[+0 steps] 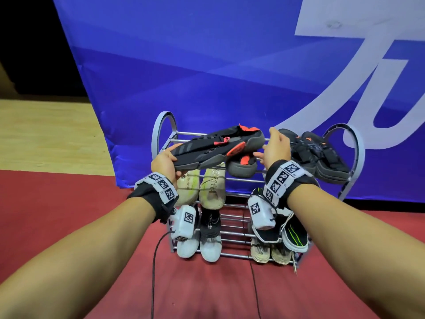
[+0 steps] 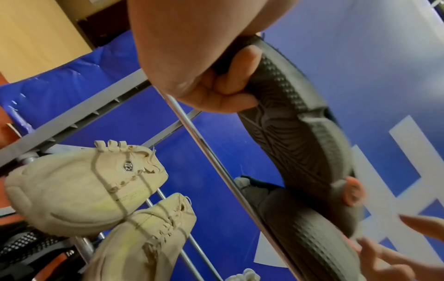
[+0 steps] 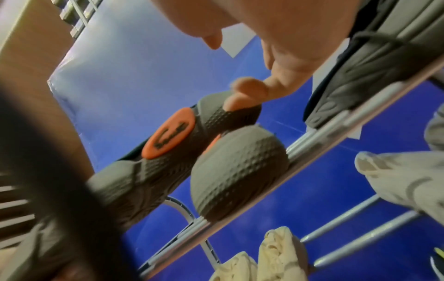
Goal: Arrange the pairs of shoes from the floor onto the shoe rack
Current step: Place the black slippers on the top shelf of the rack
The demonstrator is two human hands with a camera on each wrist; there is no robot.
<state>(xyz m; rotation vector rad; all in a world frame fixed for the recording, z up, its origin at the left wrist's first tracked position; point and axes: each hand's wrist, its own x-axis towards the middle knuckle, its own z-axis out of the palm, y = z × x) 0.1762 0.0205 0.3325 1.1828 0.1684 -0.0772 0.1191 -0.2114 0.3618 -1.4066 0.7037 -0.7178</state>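
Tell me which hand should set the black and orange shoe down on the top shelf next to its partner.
Left, probably. The left hand already grips the black shoe by its toe end, above the top shelf. The right hand is open, only touching the heel, so it can just steady it.

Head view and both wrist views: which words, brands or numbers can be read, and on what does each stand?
"FORNGI": black tongue of a white shoe; its end is unclear.
Cream insole: letters too blurred to read.
Orange patch on the sole of the black shoe: script unreadable.
Hexagon badge: unreadable.
Blue banner: large white strokes, cropped.
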